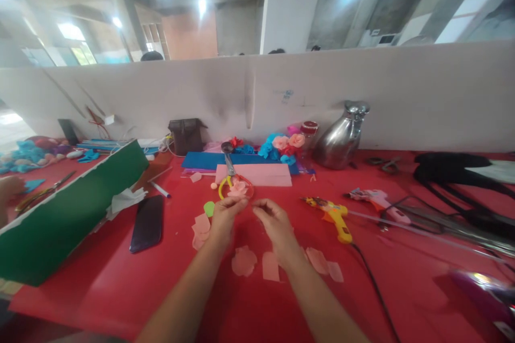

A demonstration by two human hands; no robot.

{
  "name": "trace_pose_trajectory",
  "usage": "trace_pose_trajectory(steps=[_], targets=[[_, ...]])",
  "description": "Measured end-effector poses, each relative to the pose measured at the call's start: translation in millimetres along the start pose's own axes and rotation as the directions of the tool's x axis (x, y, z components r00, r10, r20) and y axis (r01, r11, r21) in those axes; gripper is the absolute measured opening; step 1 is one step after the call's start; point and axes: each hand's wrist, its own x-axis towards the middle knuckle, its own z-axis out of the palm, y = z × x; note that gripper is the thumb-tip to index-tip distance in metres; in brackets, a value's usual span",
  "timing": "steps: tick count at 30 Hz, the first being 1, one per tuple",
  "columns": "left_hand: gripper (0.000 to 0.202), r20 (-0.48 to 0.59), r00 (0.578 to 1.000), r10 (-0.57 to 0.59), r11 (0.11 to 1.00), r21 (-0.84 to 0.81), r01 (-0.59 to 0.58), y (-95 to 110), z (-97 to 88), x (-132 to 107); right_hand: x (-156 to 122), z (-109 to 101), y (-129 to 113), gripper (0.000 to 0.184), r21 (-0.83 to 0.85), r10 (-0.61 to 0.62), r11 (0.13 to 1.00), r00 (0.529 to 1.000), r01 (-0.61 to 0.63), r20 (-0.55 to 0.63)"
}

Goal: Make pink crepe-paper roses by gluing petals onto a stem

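Note:
My left hand (226,214) is closed in a pinch at the base of a pink paper flower (238,188), whose petals stand above the fingertips. Close beside it, my right hand (276,220) has its thumb and fingers pressed together; what lies between them, if anything, is too small to make out. Behind the flower lie scissors with yellow and red handles (222,186). Cut pink paper petals (244,261) are spread on the red table near my forearms, and more pink pieces (201,223) lie left of my left hand beside a green paper piece (208,208).
To the right lie a yellow glue gun (336,216) with its cord and a pink glue gun (374,198). A phone (147,224) and a green board (76,209) are on the left. At the back stand paper flowers (281,144) and a steel jug (341,136) against a white partition (181,91).

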Motion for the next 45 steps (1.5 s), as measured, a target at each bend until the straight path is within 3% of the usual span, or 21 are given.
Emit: trace_pose_trajectory(steps=[5,16,18,21,27,42,45], targets=[[0.012,0.071,0.995,-0.069,0.993,-0.086,0.075,2.1,4.8,-4.4,1.3,-1.1,0.5,0.011,-0.011,-0.033,0.999,0.999,0.034,0.026],[0.01,0.074,0.992,-0.101,0.991,-0.079,0.107,2.7,2.8,-4.0,1.7,-0.2,0.8,0.006,-0.03,-0.022,0.999,0.999,0.023,0.048],[0.01,0.036,0.998,-0.054,0.997,-0.046,0.055,2.7,3.0,-4.3,1.7,-0.8,0.5,0.006,-0.044,-0.032,0.998,0.998,0.034,0.046],[0.005,-0.01,0.994,0.108,0.991,0.083,-0.107,2.7,1.6,-4.5,1.8,-1.5,0.5,0.007,-0.06,-0.055,0.997,0.997,0.058,0.051],[0.007,0.109,0.949,0.297,0.905,0.284,-0.316,3.7,-1.1,-4.9,2.1,-2.3,1.6,0.009,-0.047,-0.056,0.997,0.996,0.059,0.064],[0.017,0.142,0.921,0.363,0.853,0.346,-0.39,0.8,-1.0,-5.3,2.7,-5.0,0.7,0.014,-0.106,-0.063,0.992,0.998,0.063,-0.002],[0.013,0.105,0.939,0.329,0.879,0.33,-0.344,-2.7,-0.9,-3.7,1.8,-6.8,-2.0,0.02,-0.108,-0.103,0.989,0.994,0.099,-0.037]])
